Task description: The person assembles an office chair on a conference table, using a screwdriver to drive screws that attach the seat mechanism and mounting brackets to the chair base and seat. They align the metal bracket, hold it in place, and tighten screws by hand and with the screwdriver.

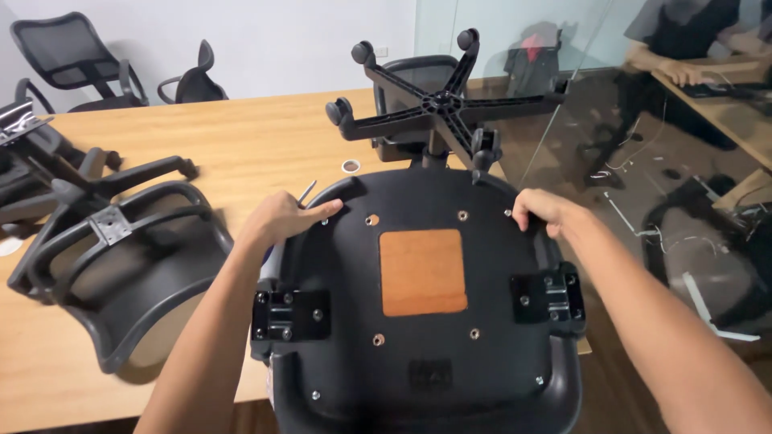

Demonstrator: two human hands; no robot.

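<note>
Both hands grip the upturned chair seat (422, 321) – left hand (281, 219) flat, fingers spread, right hand (543, 210) curled over the rim – it might slide off the table (241, 145) edge beneath them

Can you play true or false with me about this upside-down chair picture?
1. Both hands touch the black chair seat. True: the left hand and right hand rest on its far edge.
2. The patch in the middle of the seat is blue. False: the square patch is orange-brown.
3. A star-shaped wheel base sits beyond the seat. True.
4. The table is glass. False: it is light wood.
5. The left hand holds a hammer. False: it holds no tool.
</note>
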